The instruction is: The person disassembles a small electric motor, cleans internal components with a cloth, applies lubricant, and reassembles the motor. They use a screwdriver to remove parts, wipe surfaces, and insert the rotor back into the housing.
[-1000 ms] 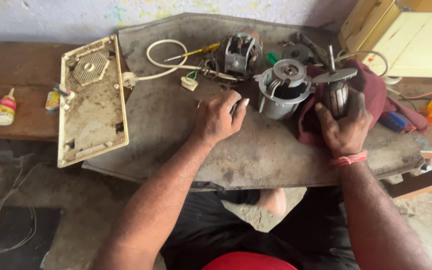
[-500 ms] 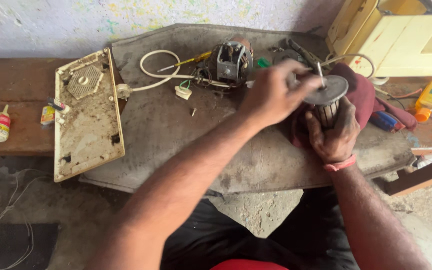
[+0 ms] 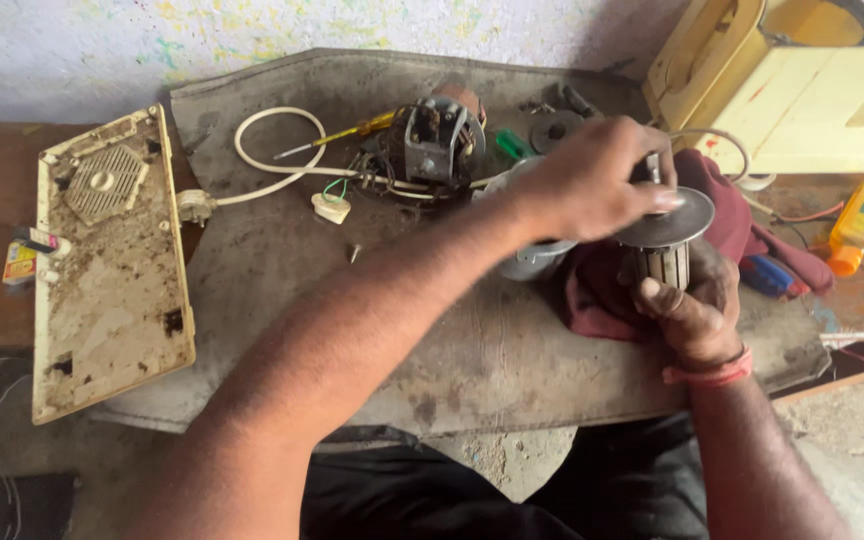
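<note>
While the right hand (image 3: 692, 310) clenches the ribbed barrel of a motor core (image 3: 664, 262) upright over a dark red rag (image 3: 592, 295) on the desk (image 3: 272, 280), the left hand (image 3: 582, 185) reaches across and pinches the rim of the round metal disc (image 3: 667, 218) on top of it, fingers (image 3: 652, 200) closed on the edge. Metal and stiff, the core looks heavy for its size and likely greasy, so the ribbed barrel seems the surest place to grip. Behind the core sits a motor frame (image 3: 437, 140) with a yellow-handled screwdriver (image 3: 352, 132) and white cord (image 3: 272, 150); far to its left lies a soiled cream cover panel (image 3: 107, 270).
</note>
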